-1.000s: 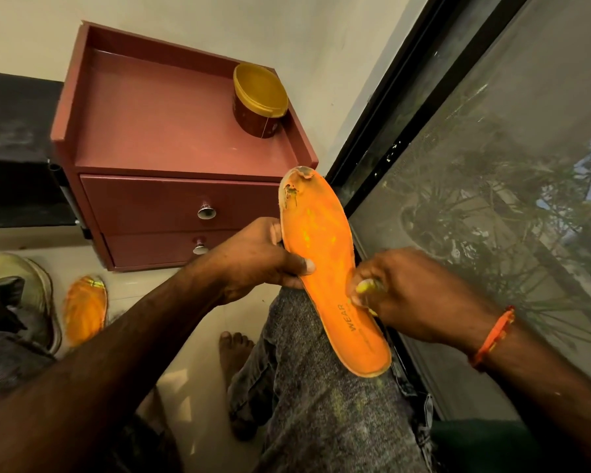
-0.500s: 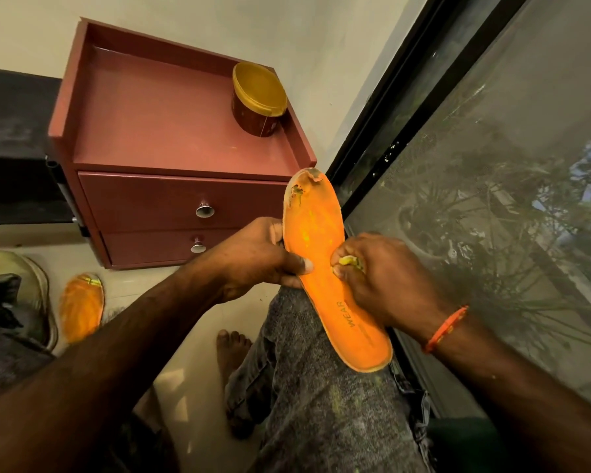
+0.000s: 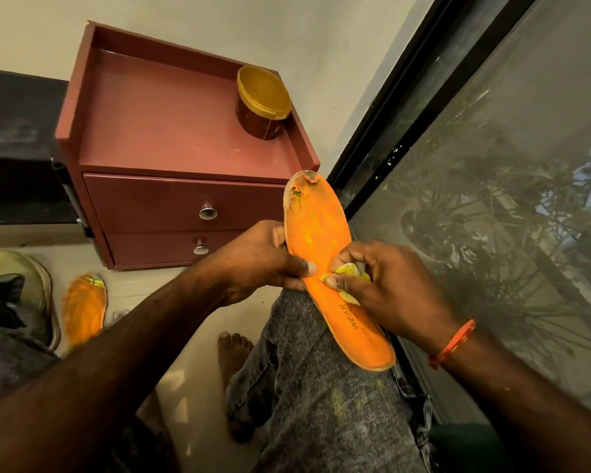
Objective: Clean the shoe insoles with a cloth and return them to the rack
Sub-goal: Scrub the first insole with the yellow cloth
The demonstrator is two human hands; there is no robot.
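Observation:
An orange insole [image 3: 318, 233] with a torn toe end stands tilted over my knee, its heel end low at the right. My left hand [image 3: 263, 261] grips its left edge, thumb across the face. My right hand [image 3: 386, 288] pinches a small yellow cloth [image 3: 348, 269] against the middle of the insole. A second orange insole [image 3: 84, 308] lies on the floor at the left, beside a worn shoe [image 3: 17, 291].
A red-brown two-drawer cabinet [image 3: 171, 196] stands ahead with a gold-lidded jar [image 3: 261, 102] on top. A dark-framed window screen [image 3: 492, 199] runs along the right. My jeans-clad leg [image 3: 321, 404] and bare foot [image 3: 234, 346] are below.
My right hand with the cloth has moved from the insole's right edge up and left onto the middle of its face. The left hand keeps its grip.

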